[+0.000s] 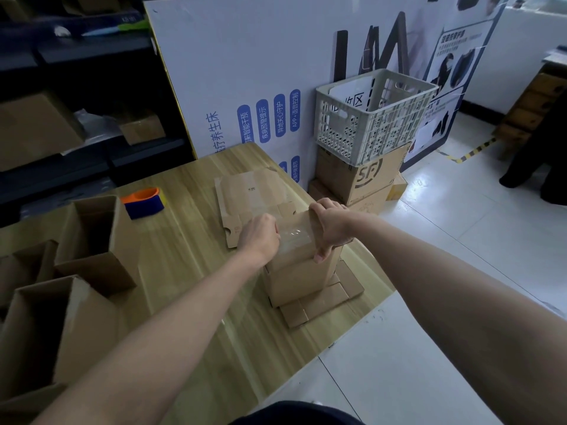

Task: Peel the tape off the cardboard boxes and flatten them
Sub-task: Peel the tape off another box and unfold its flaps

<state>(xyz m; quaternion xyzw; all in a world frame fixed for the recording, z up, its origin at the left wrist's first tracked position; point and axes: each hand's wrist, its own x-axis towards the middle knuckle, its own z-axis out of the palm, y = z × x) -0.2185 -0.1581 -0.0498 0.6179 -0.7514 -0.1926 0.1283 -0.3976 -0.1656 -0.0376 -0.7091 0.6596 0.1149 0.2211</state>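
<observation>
A small brown cardboard box (299,277) stands upright near the right edge of the wooden table (184,271), its bottom flaps spread out under it. Clear tape (293,236) shines across its closed top. My right hand (331,230) grips the top right edge of the box, thumb down its side. My left hand (259,236) is curled at the top left edge, fingers at the tape; whether it pinches the tape is hidden. A flattened box (251,199) lies just behind.
Three open boxes (98,240) stand at the table's left. An orange and blue tape dispenser (144,202) sits behind them. Off the table's right, a grey crate (374,115) rests on stacked boxes (362,176) on the white floor. A printed board leans behind.
</observation>
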